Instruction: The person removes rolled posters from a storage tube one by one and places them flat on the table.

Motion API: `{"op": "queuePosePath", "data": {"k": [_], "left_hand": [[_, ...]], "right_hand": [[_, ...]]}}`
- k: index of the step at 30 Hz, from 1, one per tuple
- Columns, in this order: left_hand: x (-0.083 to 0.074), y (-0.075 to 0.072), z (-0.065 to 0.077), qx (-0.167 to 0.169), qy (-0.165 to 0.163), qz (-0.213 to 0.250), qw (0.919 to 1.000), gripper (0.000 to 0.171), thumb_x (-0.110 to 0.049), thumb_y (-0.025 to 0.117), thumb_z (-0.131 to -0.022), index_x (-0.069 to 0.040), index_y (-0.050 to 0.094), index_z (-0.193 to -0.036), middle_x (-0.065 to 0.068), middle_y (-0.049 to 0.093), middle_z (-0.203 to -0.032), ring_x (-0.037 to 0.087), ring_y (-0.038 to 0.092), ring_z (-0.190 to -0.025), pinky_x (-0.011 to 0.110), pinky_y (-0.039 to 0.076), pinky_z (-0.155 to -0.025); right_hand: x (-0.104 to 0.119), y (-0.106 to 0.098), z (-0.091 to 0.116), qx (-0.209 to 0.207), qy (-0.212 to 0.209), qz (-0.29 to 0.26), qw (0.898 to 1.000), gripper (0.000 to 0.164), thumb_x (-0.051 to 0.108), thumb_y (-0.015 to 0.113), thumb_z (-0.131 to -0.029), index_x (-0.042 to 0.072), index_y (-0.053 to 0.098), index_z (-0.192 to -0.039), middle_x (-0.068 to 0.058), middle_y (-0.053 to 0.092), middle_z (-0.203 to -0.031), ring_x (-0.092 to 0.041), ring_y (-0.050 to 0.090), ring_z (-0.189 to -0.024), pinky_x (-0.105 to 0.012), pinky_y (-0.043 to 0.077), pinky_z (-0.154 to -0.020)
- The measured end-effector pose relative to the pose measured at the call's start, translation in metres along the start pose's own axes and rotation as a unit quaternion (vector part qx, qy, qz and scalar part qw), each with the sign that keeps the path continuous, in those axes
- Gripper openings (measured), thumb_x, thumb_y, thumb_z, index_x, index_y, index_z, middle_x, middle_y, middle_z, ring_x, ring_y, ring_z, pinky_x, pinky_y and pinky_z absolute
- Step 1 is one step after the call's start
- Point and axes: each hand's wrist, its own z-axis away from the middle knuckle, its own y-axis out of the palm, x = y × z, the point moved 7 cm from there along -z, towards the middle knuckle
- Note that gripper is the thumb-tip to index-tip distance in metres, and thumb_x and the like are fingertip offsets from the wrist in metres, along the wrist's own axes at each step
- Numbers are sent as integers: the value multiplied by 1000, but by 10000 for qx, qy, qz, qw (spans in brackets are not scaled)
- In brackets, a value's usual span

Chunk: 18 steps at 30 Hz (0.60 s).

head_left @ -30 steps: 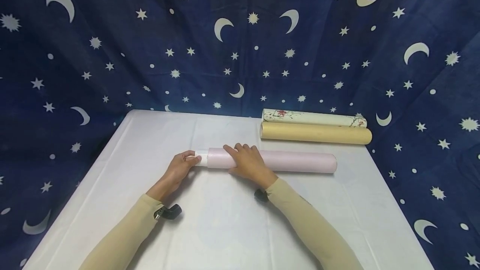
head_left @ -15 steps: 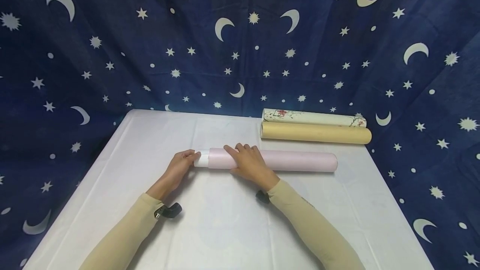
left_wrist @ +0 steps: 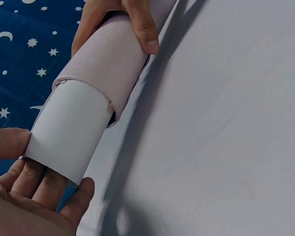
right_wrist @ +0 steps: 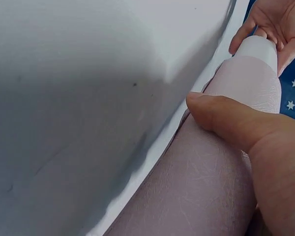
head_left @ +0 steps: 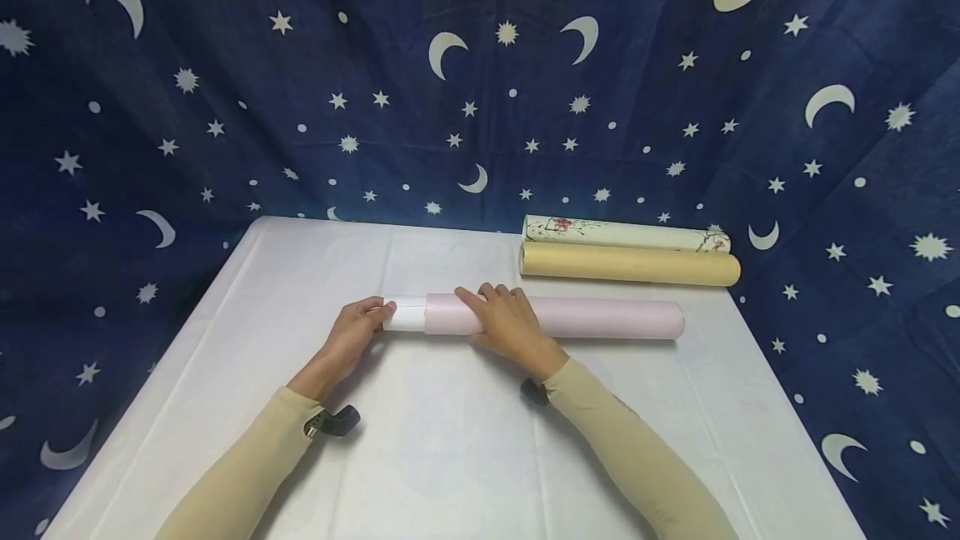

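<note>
The left hand (head_left: 351, 335) pinches a white tube (head_left: 408, 315) jutting from the pink roll (head_left: 607, 318), while the right hand (head_left: 513, 328) grips the pink roll (a yellow roll (head_left: 630, 263) lying behind it).

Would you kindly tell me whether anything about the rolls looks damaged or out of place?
One small thing: in the left wrist view, the pink roll has an uneven edge around the white inner roll, with what looks like a nick toward the right. Nothing else stands out.
</note>
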Motion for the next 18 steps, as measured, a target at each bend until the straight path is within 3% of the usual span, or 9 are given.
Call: {"op": "queuePosePath", "data": {"k": [18], "left_hand": [[-3,-12,0,-73,151,-49,9998,42,-33,56,-100,3,57,-122,12,65,-115,13,58,-95,31,45,-95]], "right_hand": [[-16,-4,8,27,80,47,10000,83,41,82,-76,29,42,-147,-8,63,-119,-30,62,-104,-46,47,-85]]}}
